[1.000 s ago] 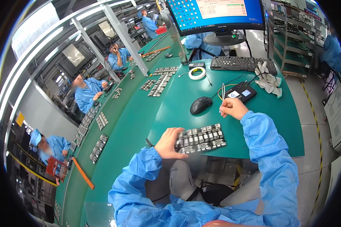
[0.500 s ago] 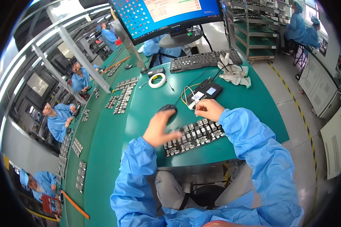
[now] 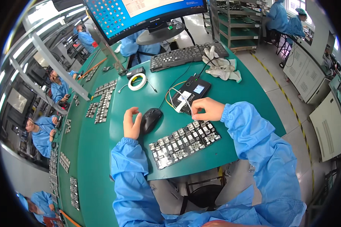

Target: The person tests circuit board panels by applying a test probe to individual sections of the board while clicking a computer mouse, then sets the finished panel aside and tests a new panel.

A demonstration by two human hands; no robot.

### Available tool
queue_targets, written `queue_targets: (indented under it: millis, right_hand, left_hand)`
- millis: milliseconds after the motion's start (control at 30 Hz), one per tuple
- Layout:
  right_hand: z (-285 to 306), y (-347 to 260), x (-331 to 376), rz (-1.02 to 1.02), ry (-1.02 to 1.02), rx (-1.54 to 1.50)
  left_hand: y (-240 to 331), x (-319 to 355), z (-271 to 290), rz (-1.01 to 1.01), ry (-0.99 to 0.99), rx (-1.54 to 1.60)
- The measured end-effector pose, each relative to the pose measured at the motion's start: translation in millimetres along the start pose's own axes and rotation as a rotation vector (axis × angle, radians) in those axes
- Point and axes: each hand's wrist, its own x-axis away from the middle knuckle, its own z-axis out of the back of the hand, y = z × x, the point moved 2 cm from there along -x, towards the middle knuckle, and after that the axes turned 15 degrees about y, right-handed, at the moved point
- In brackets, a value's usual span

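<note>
A panel of small circuit boards point(image 3: 183, 145), black with silvery metal connectors, lies on the green table in front of me. My right hand point(image 3: 208, 109) is closed in a pinch on a white cable point(image 3: 175, 90) at the panel's far edge. Its fingers hide the cable's tip. From there the cable loops to a black box point(image 3: 193, 92) with a small lit screen. My left hand point(image 3: 132, 124) is empty beside the black mouse point(image 3: 151, 120), left of the panel, its thumb and fingers apart.
Beyond the box lie a keyboard point(image 3: 174, 59), white gloves point(image 3: 221, 65) and a roll of tape point(image 3: 136, 81). A monitor point(image 3: 147, 17) stands at the back. More board panels point(image 3: 106, 100) lie to the left, where several people in blue work along a bench.
My left hand has moved left, off the panel, to beside the mouse. The right hand keeps its pinch by the panel's far edge. The whole view has shifted.
</note>
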Motion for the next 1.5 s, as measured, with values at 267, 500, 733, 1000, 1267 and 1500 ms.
queue_targets:
  millis: [267, 500, 733, 1000, 1267, 1500]
  right_hand:
    - [3, 2, 3, 0.037, -0.111, -0.082]
    - [4, 5, 4, 0.013, -0.043, -0.071]
    - [8, 5, 4, 0.045, -0.058, -0.086]
    - [9, 7, 5, 0.033, -0.052, -0.069]
    - [9, 10, 5, 0.045, -0.059, -0.07]
    - [13, 13, 6, 0.081, -0.14, -0.031]
  left_hand:
    - [8, 0, -3, -0.05, -0.104, -0.008]
    - [7, -1, -5, -0.036, -0.124, 0.002]
    - [6, 0, -3, -0.025, -0.129, 0.001]
    - [6, 1, -3, -0.006, -0.124, 0.021]
    - [6, 1, -2, -0.019, -0.126, 0.025]
    - [5, 2, -3, -0.02, -0.119, 0.01]
